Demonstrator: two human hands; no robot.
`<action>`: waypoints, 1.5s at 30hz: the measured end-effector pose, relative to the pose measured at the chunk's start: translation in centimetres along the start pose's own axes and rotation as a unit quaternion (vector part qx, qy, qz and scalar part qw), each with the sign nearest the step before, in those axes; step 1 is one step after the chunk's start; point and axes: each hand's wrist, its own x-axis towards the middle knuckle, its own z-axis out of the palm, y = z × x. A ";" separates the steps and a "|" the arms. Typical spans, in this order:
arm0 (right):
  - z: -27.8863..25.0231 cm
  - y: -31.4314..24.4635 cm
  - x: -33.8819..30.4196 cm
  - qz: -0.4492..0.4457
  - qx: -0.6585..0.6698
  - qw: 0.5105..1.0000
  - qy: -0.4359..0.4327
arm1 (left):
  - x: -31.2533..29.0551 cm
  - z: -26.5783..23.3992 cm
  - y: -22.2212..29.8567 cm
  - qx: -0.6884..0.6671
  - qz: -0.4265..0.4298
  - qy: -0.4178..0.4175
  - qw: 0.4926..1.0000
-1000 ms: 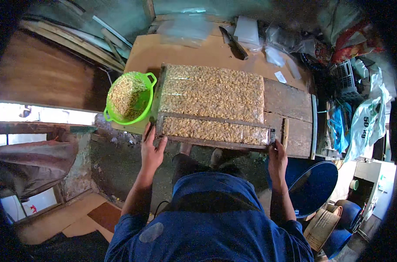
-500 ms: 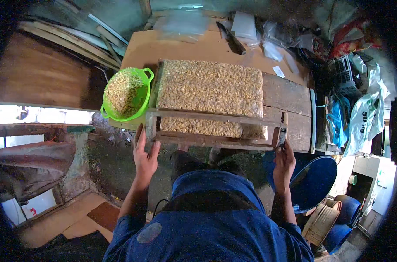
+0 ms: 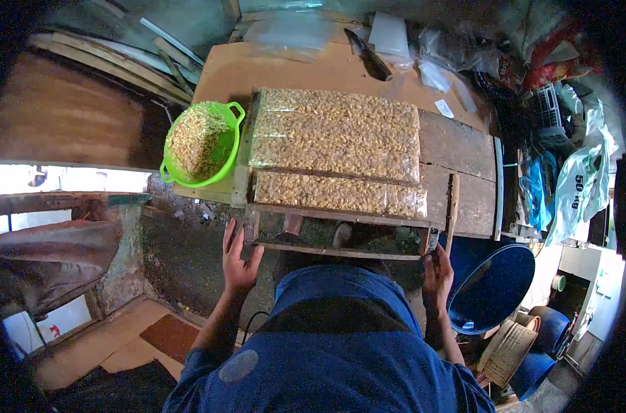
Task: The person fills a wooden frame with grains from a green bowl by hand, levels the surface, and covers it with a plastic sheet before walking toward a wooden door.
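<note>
My left hand (image 3: 241, 265) grips the left end of a narrow wooden frame (image 3: 340, 252), its fingers along the outer side and its thumb at the front. At the other end my right hand (image 3: 437, 279) is closed round the frame's corner. The frame overhangs the near table edge, with the floor showing through it. Just beyond lies a narrow slab of pale beans in clear plastic (image 3: 337, 194). Behind that is a wider block of plastic-wrapped beans (image 3: 337, 131), marked by lengthwise lines. A wooden slat (image 3: 452, 213) stands out beside my right hand.
A green colander (image 3: 236, 141) with loose beans sits left of the blocks. Farther back on the table (image 3: 223, 72) are a knife (image 3: 371, 58) and plastic sheets (image 3: 390, 36). A blue barrel (image 3: 492, 289) stands at right, near hanging plastic sacks (image 3: 582, 175).
Both hands have drawn the wooden frame toward my body, off the bean slab. The narrow slab now shows fully on the table, with the frame in front of it.
</note>
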 end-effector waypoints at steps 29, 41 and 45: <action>2.0 0.2 2.1 -0.006 0.047 0.998 0.034 | 8.7 -0.2 3.4 0.023 -0.011 0.088 0.996; 1.7 0.7 2.5 0.028 0.065 0.997 0.030 | 12.5 2.1 1.5 0.007 -0.070 0.042 0.997; 1.9 -0.3 2.5 0.024 0.040 0.998 0.035 | 12.3 2.6 1.0 0.017 -0.058 0.060 0.996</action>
